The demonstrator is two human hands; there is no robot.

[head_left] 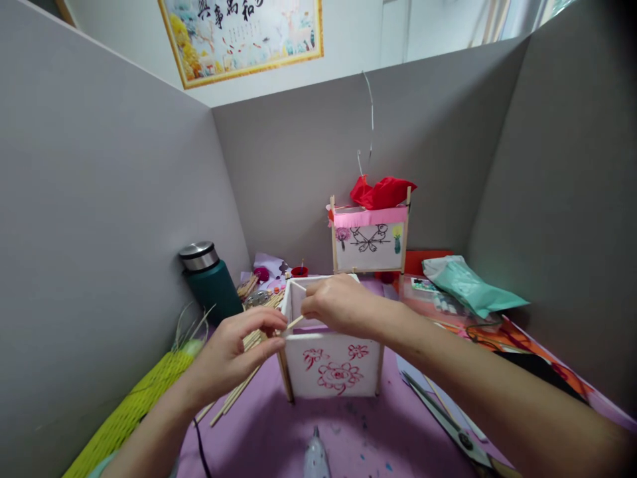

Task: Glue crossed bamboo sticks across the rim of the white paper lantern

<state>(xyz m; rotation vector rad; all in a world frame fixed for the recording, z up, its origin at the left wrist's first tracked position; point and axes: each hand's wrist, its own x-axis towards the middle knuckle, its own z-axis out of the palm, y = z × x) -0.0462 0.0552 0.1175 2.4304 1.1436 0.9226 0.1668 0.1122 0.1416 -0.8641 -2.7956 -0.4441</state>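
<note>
A white box-shaped lantern with red flowers drawn on its front panel stands on the table, its top open and wooden sticks at its corners. At its left front corner, my left hand pinches the near end of a short thin wooden stick between thumb and fingers. My right hand reaches over the open top, its fingers closed on the other end of the stick. Those right fingertips are partly hidden by the hand itself. In front of the box lies a glue gun, nozzle pointing towards the box.
Behind stands a finished-looking lantern with pink trim and red cloth. Left are a green bottle, loose wooden sticks and yellow-green mesh. Scissors and a mint-green packet lie right. Grey partitions surround the table.
</note>
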